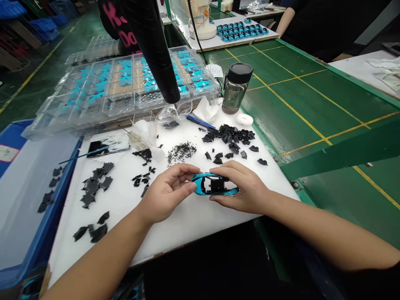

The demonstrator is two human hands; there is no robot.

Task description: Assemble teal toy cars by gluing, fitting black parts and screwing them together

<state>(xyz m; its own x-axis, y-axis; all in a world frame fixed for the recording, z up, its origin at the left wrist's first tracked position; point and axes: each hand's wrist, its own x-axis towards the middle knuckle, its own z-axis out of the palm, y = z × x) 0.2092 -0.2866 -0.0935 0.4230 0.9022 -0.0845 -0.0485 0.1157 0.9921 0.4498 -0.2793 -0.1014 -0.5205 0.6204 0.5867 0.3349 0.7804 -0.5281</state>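
a: quick rundown pls, biggest first?

b: green table (pixel 306 100), far side & off to the r. then the white board (pixel 187 225); its r edge runs along the table, near edge just this side of both hands.

a: what crowds the other edges?

b: see-through trays (pixel 118 107) w/ blue parts (pixel 201 84) along the back, blue bin (pixel 46 233) just beside the l edge. black driver (pixel 153 46) hangs tip-down over the back, well apart from the hands. bottle (pixel 233 93) stands upright at back r, nr the edge.

a: hands?

b: l hand (pixel 168 191) half curled, thumb & fingertips pinching one end of the toy car (pixel 215 185). r hand (pixel 245 185) bent round the other end, thumb on the near side, fingers on the far side.

a: car's where?

b: btwn the hands, over the board's near r part, lengthwise l to r. cant tell if it touches the board.

a: room to move?

b: white strip btwn car & near edge. tighter past the hands: heap of black pieces (pixel 234 135) beyond the r one, tiny black bits (pixel 184 151) beyond the l.
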